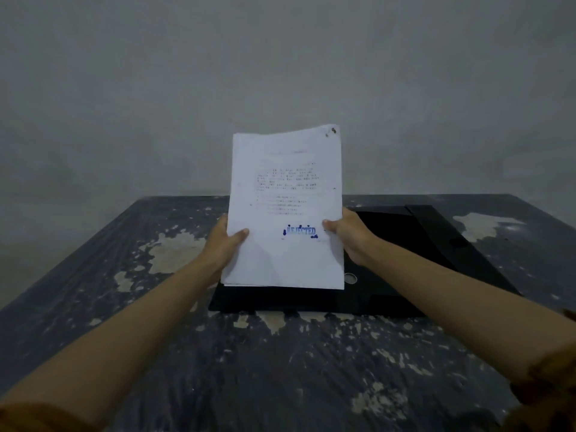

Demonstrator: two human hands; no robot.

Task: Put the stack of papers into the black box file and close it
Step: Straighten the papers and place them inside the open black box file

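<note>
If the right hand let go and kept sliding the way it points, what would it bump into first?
The right hand points left across the stack of papers, so it would probably meet the left hand gripping the opposite edge. Depth is hard to judge here.

One head-worn wide-angle view, looking forward and down along both forearms, close over the worktop [93, 275], facing the grey wall [280, 73] at its far edge.

Two bare forearms, uncovered from wrist to near elbow. Mustard-brown sleeves [548, 378] pushed up and bunched at both elbows. Left hand [226, 244] and right hand [349, 235] without rings, watch or gloves.
</note>
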